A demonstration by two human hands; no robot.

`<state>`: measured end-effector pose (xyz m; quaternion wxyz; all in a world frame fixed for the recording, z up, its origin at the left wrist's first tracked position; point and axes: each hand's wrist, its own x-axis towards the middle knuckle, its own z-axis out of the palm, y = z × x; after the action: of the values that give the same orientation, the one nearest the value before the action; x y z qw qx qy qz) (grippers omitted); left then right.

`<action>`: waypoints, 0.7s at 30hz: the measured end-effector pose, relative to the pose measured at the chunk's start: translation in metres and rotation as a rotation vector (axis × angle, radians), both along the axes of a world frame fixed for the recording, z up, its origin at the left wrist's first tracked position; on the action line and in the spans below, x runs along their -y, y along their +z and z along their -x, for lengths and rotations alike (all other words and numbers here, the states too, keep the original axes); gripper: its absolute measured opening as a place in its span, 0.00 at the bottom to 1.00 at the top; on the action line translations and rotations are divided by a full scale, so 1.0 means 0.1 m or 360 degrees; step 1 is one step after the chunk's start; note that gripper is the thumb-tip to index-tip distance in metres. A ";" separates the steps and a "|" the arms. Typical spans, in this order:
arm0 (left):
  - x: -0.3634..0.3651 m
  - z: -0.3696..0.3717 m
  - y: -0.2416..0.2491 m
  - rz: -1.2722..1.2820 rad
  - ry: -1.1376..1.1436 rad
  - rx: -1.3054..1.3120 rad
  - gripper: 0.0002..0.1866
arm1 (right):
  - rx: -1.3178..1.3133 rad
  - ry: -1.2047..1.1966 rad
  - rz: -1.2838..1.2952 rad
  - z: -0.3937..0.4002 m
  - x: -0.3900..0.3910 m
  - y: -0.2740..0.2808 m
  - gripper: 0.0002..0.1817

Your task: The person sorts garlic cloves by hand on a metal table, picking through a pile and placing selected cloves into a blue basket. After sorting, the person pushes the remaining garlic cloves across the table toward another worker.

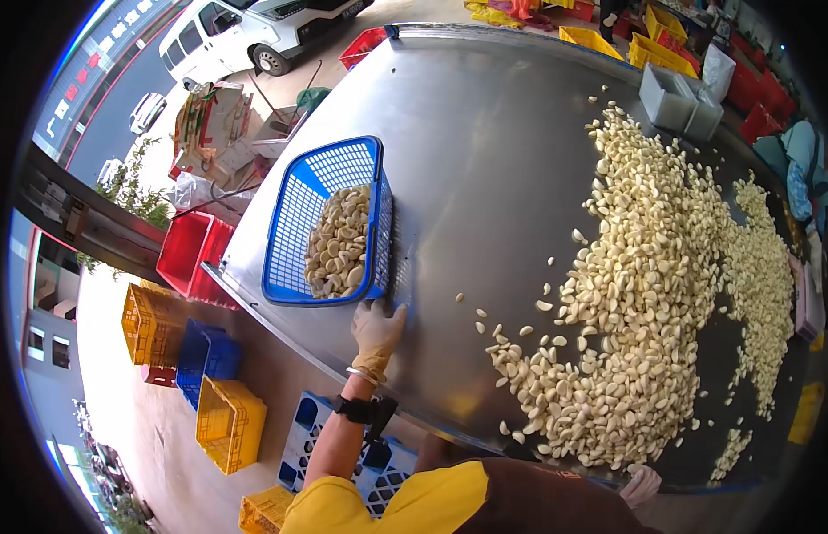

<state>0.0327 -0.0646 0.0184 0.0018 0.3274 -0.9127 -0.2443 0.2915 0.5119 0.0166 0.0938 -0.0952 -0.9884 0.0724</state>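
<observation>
My left hand (378,335), in a thin pale glove, is at the near corner of a blue plastic basket (384,218). Its fingertips are right at the rim and the thumb is spread apart from them. Inside the basket lies a pile of peeled garlic cloves (338,245), browner than those on the table. My right hand (642,485) rests at the near table edge, partly hidden by my body, its fingers lying by the edge. Beside it spreads a large heap of pale peeled garlic cloves (623,356).
The metal table (485,151) also carries translucent tubs (676,98) at its far right. Another person's sleeve (798,169) is across the heap at right. Yellow crates (231,423), a blue crate (205,356) and a red bin (191,258) stand on the floor at left. A white van (236,36) is behind.
</observation>
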 end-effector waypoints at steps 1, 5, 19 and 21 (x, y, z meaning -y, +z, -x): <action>-0.19 0.01 -0.08 0.0190 -0.0163 0.0004 0.27 | -0.0006 -0.0005 -0.0019 -0.01 -0.03 0.01 0.18; -0.65 -0.14 -0.08 -0.0681 -0.1050 0.0157 0.37 | -0.0102 0.0020 -0.0001 -0.04 0.00 -0.06 0.18; -2.87 -0.02 -0.10 -0.0946 -0.2050 0.0383 0.54 | -0.0258 -0.0113 0.0085 0.07 0.27 0.22 0.14; -2.90 -0.06 0.09 -0.1040 -0.2216 0.0501 0.48 | -0.0258 -0.0148 0.0068 0.09 0.27 0.19 0.13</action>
<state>0.0387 0.2258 0.0270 -0.3775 -0.3054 -0.7793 -0.3962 0.2829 0.4847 0.0354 0.1747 -0.1368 -0.9703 0.0966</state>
